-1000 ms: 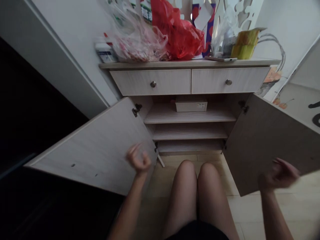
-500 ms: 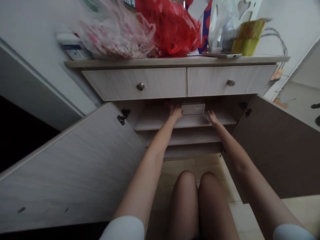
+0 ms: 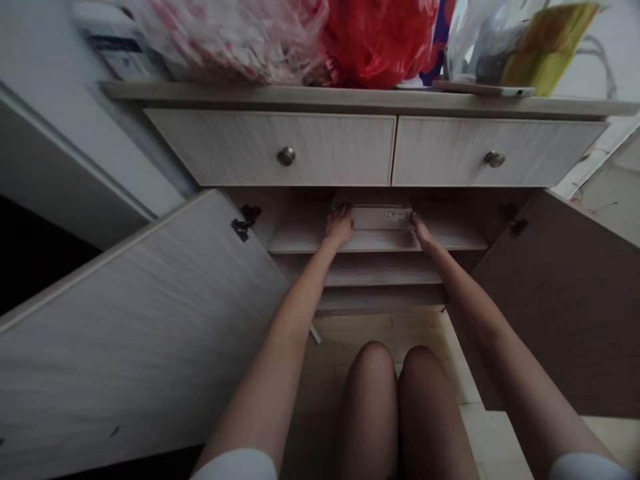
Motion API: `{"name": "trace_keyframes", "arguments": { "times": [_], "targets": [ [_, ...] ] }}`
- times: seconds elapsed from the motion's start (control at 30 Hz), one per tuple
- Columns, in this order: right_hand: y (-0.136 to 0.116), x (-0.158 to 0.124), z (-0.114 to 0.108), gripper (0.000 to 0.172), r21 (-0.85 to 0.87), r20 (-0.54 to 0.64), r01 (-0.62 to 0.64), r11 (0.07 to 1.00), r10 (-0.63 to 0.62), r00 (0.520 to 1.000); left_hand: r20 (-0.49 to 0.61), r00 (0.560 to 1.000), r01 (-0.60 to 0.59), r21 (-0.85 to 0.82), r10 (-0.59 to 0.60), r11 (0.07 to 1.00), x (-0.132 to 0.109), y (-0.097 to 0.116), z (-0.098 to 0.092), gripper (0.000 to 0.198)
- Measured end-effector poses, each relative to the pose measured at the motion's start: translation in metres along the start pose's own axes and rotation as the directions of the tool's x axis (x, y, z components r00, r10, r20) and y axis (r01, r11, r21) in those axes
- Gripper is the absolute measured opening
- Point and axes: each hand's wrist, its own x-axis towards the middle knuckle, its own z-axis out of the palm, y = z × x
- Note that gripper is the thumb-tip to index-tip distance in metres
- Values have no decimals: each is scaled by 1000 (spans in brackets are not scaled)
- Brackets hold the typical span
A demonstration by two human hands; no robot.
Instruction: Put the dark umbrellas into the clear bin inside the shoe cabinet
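Observation:
A pale box (image 3: 373,218) with a small printed label on its front lies on the top shelf (image 3: 305,241) inside the cabinet. My left hand (image 3: 341,225) is at the box's left end, its fingers curled round the corner. At the right end, my right hand (image 3: 421,230) presses its fingers against the box's side. The box sits between the two hands, gripped from both ends. Its rear part is in the shade under the drawers.
Open doors flank me, the left door (image 3: 165,320) and the right door (image 3: 560,307). Above are two drawers with round knobs (image 3: 286,156). On the top stand a red plastic bag (image 3: 380,43), a clear bag (image 3: 240,43), a white bottle (image 3: 120,43) and a yellow container (image 3: 550,47).
My right hand has come up against the box's right end, where there was a gap before. My left hand has shifted to its left corner. The view has moved closer to the cabinet.

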Motion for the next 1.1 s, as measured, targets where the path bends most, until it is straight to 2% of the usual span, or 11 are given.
{"name": "trace_keyframes", "arguments": {
  "times": [0.1, 0.33, 0.5, 0.6, 0.67, 0.73, 0.87, 0.97, 1.1],
  "targets": [
    [-7, -22, 16, 73, 22, 77, -109, 994, 107, 991, -46, 999, 18, 22, -17, 1000, -28, -19, -13, 57],
    [-21, -52, 82, 80, 54, 259, -124, 991, 106, 960, -70, 994, 96, 168, -85, 981, -81, -60, -59, 52],
    [-29, -60, 130, 80, 82, 344, -87, 993, 54, 937, -72, 987, 160, 250, -147, 955, -94, -88, -83, 50],
    [-34, -64, 145, 74, 92, 376, -88, 992, 47, 926, -22, 983, 179, 301, -181, 937, -92, -101, -92, 46],
    [-36, -65, 147, 67, 106, 398, -120, 987, 68, 915, -28, 980, 197, 304, -198, 932, -87, -102, -94, 45],
    [-37, -64, 145, 58, 155, 376, -212, 965, 141, 916, -41, 978, 208, 253, -204, 945, -84, -96, -91, 51],
    [-36, -53, 144, 56, 243, 266, -394, 886, 330, 906, 77, 973, 204, 133, -215, 970, -82, -75, -75, 61],
    [-34, -41, 154, 57, 245, 254, -474, 846, 416, 873, 75, 966, 238, 122, -248, 964, -84, -68, -63, 60],
    [-35, -24, 172, 50, 283, 230, -545, 789, 496, 837, 63, 969, 229, 131, -238, 965, -84, -73, -58, 61]
  ]
}}
